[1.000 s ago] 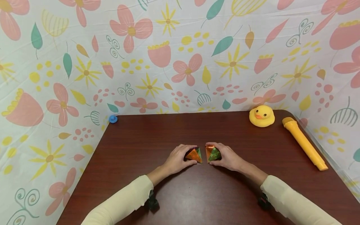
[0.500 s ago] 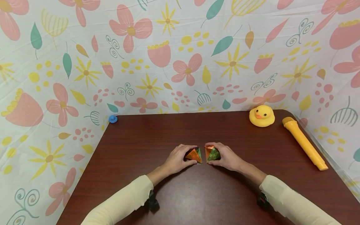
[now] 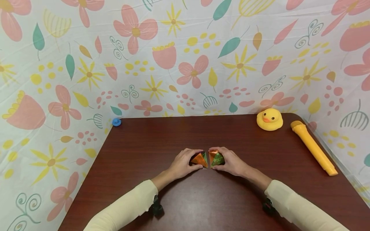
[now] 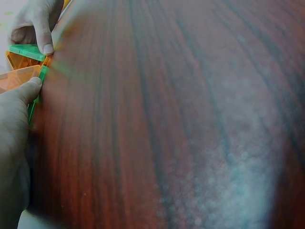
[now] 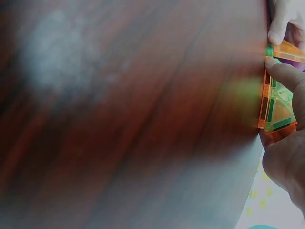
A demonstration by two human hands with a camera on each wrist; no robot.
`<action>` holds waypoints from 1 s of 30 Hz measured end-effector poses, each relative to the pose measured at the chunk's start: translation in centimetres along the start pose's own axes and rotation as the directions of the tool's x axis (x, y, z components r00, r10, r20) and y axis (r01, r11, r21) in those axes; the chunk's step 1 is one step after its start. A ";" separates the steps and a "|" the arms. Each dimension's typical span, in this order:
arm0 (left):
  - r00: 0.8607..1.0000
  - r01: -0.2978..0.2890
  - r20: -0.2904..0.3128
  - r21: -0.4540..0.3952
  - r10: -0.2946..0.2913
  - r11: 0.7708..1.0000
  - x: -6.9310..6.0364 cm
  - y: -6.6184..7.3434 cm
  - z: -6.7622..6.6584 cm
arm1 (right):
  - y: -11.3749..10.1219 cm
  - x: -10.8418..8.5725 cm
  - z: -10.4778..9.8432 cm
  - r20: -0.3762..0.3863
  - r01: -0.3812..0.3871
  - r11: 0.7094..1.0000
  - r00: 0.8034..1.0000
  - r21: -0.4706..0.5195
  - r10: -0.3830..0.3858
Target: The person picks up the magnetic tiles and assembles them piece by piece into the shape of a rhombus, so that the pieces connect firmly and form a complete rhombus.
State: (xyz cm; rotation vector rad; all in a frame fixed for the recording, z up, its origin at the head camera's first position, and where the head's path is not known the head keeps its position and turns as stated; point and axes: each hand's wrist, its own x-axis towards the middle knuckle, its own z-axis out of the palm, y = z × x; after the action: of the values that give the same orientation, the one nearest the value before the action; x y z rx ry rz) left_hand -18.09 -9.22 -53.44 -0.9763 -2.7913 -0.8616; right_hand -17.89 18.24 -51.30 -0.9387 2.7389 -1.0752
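Observation:
In the head view, my left hand (image 3: 182, 163) grips a small pyramid of translucent magnetic tiles (image 3: 199, 159), orange and green, between thumb and fingers. My right hand (image 3: 234, 163) holds a similar orange and green pyramid (image 3: 216, 158) just to its right. Both sit low at the middle of the dark wooden table (image 3: 185, 195), with a narrow gap between their facing sides. The left wrist view shows my left thumb against the green edge of the left pyramid (image 4: 19, 76). From the right wrist, the right pyramid (image 5: 281, 107) shows green triangular frames and an orange side; my fingers cover part of it.
A yellow rubber duck (image 3: 269, 119) sits at the back right of the table. Beside it, along the right edge, lies a yellow toy microphone (image 3: 313, 147). At the back left corner is a small blue object (image 3: 116, 122). A floral cloth (image 3: 173, 77) hangs behind the table.
My right hand has shifted slightly left with its pyramid, narrowing the gap between the two. The left hand and its pyramid stay in place.

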 end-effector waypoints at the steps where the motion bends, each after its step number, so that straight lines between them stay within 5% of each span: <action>1: 1.000 0.001 0.001 -0.001 -0.001 1.000 0.0 0.0 0.0 | 0.0 0.0 0.0 0.001 -0.001 1.000 1.000 0.002 0.001; 30: 1.000 0.001 -0.001 -0.001 -0.001 1.000 0.1 0.0 -0.1 | -0.6 0.6 0.7 -0.011 0.011 1.000 1.000 -0.005 -0.012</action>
State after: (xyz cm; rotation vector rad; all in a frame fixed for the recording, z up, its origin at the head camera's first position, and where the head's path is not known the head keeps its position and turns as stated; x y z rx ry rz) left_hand -18.13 -9.19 -53.33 -0.9741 -2.7907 -0.8640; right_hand -17.84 17.16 -51.31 -0.9532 2.7493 -1.0793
